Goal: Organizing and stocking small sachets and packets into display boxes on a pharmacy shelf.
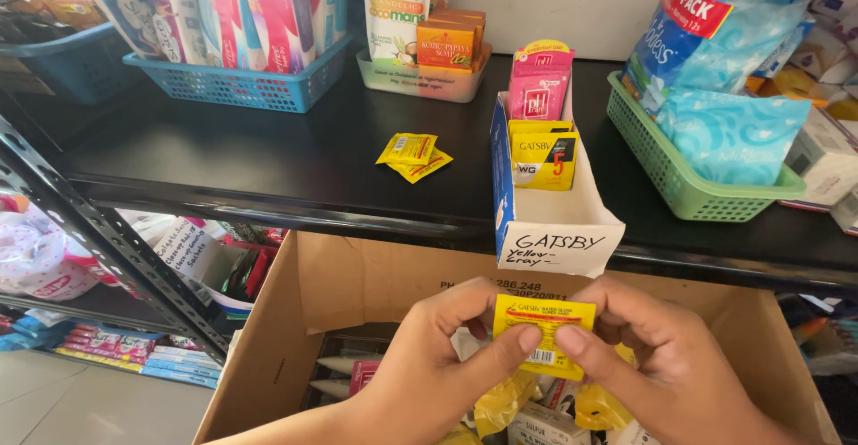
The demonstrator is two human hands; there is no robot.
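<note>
Both hands up over the open brown cardboard box (268,338), pinching one small yellow foil sachet (543,324) between them: left hand (429,365) closed on its left edge with thumb on the front, right hand (661,369) closed on its right edge. Sachet upright, just below the near end of the narrow white-and-blue card tray (554,222) on the black shelf (268,155), already part-filled with matching yellow sachets (542,155) and pink ones (539,83) behind. Two loose yellow sachets (413,155) left of the tray. Seemingly mid-restock; next move likely needs a lift and forward reach to slot it upright behind the tray's front wall.
</note>
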